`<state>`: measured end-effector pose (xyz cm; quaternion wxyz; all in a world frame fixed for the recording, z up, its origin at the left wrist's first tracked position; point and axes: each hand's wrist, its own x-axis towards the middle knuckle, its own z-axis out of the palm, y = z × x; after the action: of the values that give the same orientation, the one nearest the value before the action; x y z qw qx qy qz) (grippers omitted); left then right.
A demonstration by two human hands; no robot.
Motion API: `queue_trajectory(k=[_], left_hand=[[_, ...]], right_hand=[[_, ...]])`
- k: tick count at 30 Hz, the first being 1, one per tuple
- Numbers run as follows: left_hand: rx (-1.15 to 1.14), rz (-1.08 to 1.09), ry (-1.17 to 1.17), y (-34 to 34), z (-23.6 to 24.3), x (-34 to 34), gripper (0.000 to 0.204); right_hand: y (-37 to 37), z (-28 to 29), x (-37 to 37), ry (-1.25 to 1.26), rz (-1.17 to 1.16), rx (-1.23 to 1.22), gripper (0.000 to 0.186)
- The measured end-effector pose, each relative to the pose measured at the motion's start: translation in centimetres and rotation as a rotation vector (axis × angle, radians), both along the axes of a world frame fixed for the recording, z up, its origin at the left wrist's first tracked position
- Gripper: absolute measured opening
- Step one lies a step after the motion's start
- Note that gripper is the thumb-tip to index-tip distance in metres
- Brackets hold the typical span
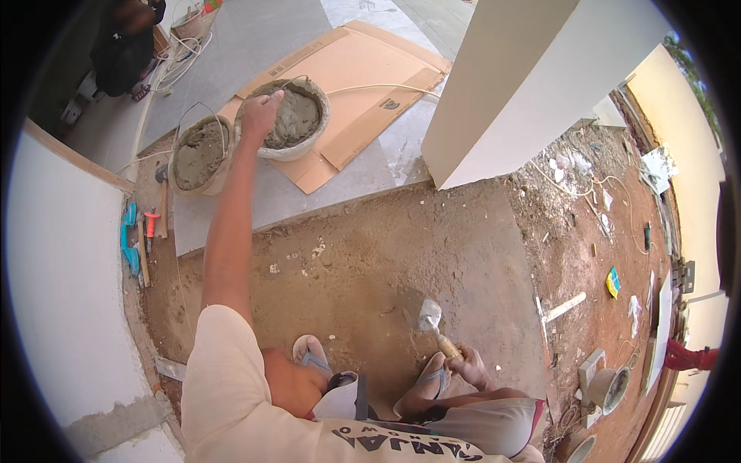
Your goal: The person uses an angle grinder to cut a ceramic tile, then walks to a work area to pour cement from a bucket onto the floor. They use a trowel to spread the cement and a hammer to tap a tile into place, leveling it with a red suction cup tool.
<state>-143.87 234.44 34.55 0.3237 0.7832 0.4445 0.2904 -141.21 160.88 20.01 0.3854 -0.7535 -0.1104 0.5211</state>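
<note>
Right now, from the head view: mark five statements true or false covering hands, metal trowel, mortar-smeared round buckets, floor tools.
1. The right hand holds a wooden-handled metal trowel. True.
2. The trowel's blade is inside a bucket. False: it is over bare brown ground.
3. The left hand is at the rim of a round bucket of grey mortar. True.
4. The second round bucket, to the left, is empty. False: that second bucket also holds grey mortar.
5. The red-orange-handled tool lies to the person's right. False: this tool lies to the left, near the white wall.
</note>
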Motion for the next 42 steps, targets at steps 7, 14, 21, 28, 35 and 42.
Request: queue_trajectory(k=[7, 14, 21, 28, 35, 42], left_hand=[[-0.329, 0.05, -0.239, -9.7, 2.9, -1.1, 0.05], [-1.105, -0.296, -0.571, -19.3, 8.1, -6.4, 0.039], [-1.547, -0.632, -0.352, -32.6, 12.6, -5.3, 0.03], [-1.583, -0.839, -0.233, -39.1, 15.3, -4.1, 0.024], [-1.551, -0.889, -0.235, -39.8, 14.5, -0.3, 0.025], [-1.049, -0.799, -0.063, -39.6, 7.9, 2.6, 0.033]], right_hand=[[-3.7, -2.4, -1.8, -0.059, 0.185, -0.106, 0.046], [1.1, 0.2, -2.2, -0.387, 0.504, -0.222, 0.061], [14.7, -6.2, 0.2, 0.369, -0.197, 0.203, 0.057], [15.6, -3.4, 1.0, 0.955, -0.586, 0.671, 0.062], [10.5, -3.4, 5.0, 1.261, -0.683, 1.083, 0.068], [8.2, -3.4, 9.3, 1.097, -0.844, 1.066, 0.075]])
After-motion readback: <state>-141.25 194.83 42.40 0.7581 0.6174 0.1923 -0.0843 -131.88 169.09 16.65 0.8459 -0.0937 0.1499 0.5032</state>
